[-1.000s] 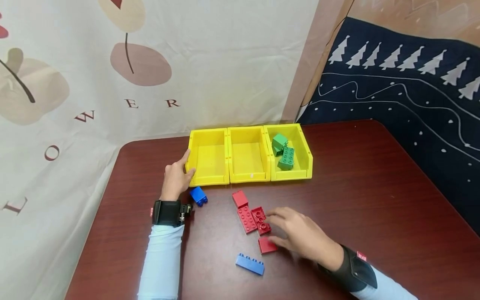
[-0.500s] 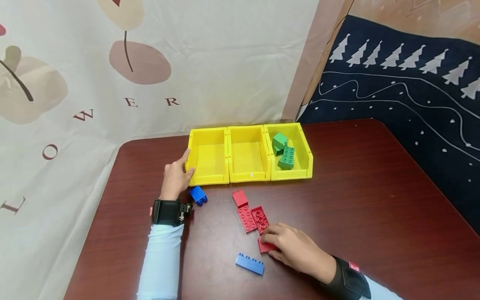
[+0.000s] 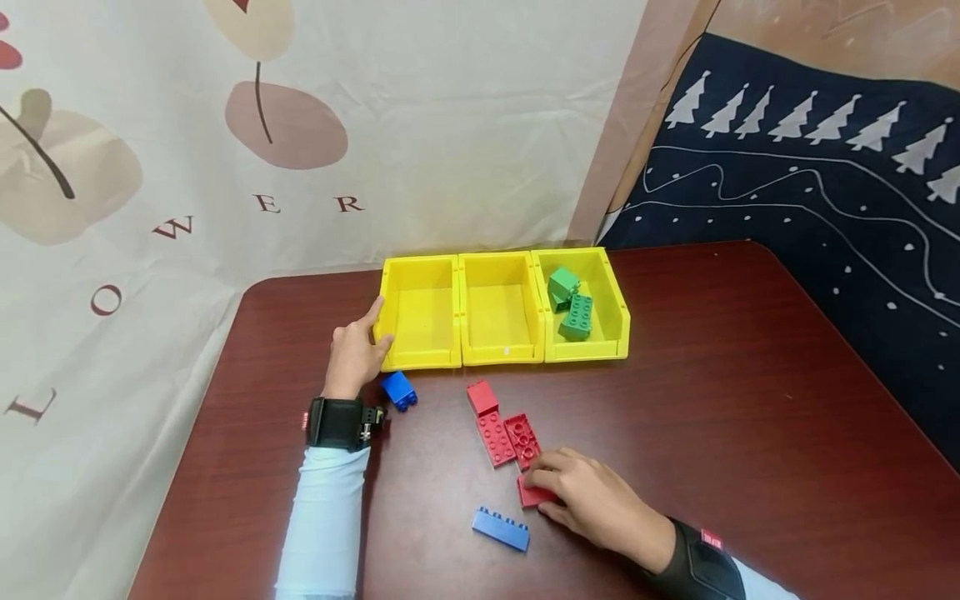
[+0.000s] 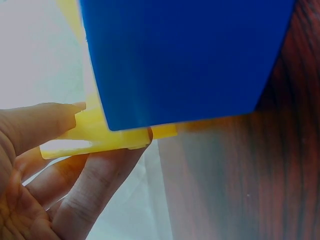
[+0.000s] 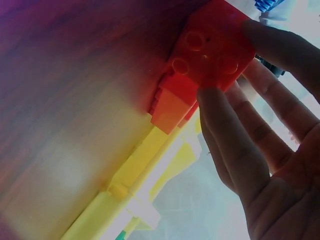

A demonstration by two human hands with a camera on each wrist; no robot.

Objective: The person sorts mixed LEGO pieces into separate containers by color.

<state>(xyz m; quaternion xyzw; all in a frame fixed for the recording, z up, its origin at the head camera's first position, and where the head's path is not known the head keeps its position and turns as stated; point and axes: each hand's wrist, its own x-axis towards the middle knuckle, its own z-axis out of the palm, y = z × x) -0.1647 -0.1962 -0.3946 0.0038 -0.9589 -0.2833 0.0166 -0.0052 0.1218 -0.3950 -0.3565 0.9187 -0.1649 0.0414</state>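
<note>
My left hand [image 3: 352,358] grips the left wall of the leftmost yellow bin [image 3: 420,362], thumb on one side and fingers on the other, as the left wrist view confirms. A dark blue brick [image 3: 400,390] lies beside that wrist and fills much of the left wrist view. Near the front, my right hand [image 3: 592,500] pinches a red brick [image 3: 529,493] between thumb and fingers; in the right wrist view its studless underside [image 5: 212,50] faces the camera. Just beyond lie an upturned red brick [image 3: 522,440], a studded red brick [image 3: 495,439] and another red brick [image 3: 482,397].
A lighter blue long brick [image 3: 501,529] lies in front of the red ones. The middle yellow bin [image 3: 502,357] and right yellow bin [image 3: 588,352] adjoin the left one. Several green bricks [image 3: 577,318] sit in the right bin. Cloth hangs behind the brown table [image 3: 750,375].
My right hand has drawn slightly toward the front and closed its fingers on the nearest red brick. My left hand keeps its grip on the bin. The bricks have not moved.
</note>
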